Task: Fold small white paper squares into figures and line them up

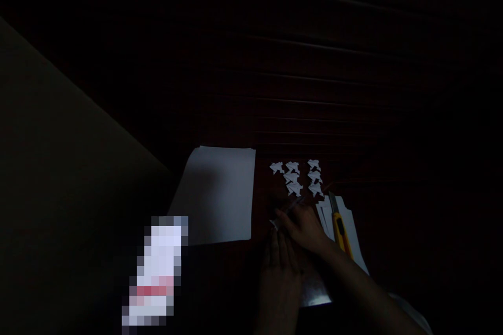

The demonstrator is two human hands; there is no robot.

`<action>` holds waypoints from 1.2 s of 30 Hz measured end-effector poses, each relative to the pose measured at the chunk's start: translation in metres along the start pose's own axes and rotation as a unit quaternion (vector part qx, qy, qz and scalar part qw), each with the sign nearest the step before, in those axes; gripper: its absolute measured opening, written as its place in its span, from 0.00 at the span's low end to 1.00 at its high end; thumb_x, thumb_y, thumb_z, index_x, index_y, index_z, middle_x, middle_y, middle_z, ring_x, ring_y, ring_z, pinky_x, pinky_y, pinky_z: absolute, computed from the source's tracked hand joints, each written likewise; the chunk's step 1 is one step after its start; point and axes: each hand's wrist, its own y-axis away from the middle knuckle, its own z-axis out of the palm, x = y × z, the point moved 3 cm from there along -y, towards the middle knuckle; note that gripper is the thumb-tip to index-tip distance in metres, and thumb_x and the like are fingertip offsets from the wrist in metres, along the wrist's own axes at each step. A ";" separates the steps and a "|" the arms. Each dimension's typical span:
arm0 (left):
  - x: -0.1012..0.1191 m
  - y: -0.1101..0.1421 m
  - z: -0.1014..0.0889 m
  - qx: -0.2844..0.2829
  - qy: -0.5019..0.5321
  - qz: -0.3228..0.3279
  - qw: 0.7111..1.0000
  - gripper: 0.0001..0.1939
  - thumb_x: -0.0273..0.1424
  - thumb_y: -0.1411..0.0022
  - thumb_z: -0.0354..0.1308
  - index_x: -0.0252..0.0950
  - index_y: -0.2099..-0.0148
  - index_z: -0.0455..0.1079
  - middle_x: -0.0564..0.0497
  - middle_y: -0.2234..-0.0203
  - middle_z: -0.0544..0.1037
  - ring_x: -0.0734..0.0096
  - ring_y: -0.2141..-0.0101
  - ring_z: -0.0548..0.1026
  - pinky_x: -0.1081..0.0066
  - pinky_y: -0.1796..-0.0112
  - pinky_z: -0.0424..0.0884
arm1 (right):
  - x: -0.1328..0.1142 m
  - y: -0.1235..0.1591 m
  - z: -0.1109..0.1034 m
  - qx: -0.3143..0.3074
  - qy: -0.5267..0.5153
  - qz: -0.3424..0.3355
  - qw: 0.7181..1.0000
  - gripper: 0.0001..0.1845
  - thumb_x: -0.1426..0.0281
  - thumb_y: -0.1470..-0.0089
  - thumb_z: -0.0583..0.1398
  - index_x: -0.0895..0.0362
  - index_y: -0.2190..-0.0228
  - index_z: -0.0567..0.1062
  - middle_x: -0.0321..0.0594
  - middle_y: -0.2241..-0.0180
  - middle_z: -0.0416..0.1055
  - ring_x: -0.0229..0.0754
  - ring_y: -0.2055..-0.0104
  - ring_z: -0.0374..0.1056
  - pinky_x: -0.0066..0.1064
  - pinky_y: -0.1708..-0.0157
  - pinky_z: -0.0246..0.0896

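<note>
In the head view, the paper stack is the landmark. To its right, level with its nearer half, a small piece of paper shows by the hands, mostly hidden. The left hand lies palm down, nearer the person than that piece, fingers stretched out and close together, tips just beside it; I see no grip. The right hand reaches in from farther right of the stack, fingers bent over the piece; how tightly they close, or whether they pinch it, I cannot tell.

Right of the stack's far half lie seven folded paper shapes. Farther right, a yellow cutter lies on loose sheets.

The small piece should be very light, soft as a single layer but stiffer where folded, prone to sliding, and easy to crush or tear at its points. It is best pinched at a thick folded edge, with a flat fingertip steadying the middle rather than pulling on a thin tip.
</note>
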 end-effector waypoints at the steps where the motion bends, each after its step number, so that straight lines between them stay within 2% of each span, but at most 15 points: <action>1: 0.000 0.000 0.000 0.000 0.000 -0.002 1.000 0.26 0.32 0.45 0.57 0.23 0.46 0.67 0.32 0.46 0.67 0.48 0.44 0.62 0.55 0.48 0.62 | 0.000 0.000 0.000 0.000 0.002 -0.001 1.000 0.09 0.66 0.41 0.53 0.56 0.67 0.71 0.41 0.68 0.73 0.42 0.65 0.70 0.31 0.63 0.61; 10: 0.000 -0.001 -0.002 0.007 0.000 -0.006 1.000 0.26 0.34 0.46 0.57 0.25 0.47 0.68 0.33 0.47 0.69 0.48 0.45 0.63 0.55 0.48 0.63 | 0.000 0.000 0.000 -0.002 0.020 -0.004 1.000 0.10 0.66 0.41 0.53 0.57 0.70 0.70 0.40 0.71 0.73 0.41 0.67 0.69 0.30 0.66 0.60; 36: 0.000 -0.002 -0.006 0.016 0.004 -0.004 1.000 0.25 0.32 0.46 0.58 0.25 0.47 0.68 0.34 0.47 0.68 0.48 0.45 0.63 0.55 0.49 0.64 | -0.002 -0.001 -0.001 0.000 0.028 -0.011 1.000 0.10 0.65 0.41 0.53 0.57 0.69 0.71 0.41 0.71 0.73 0.42 0.67 0.70 0.31 0.66 0.61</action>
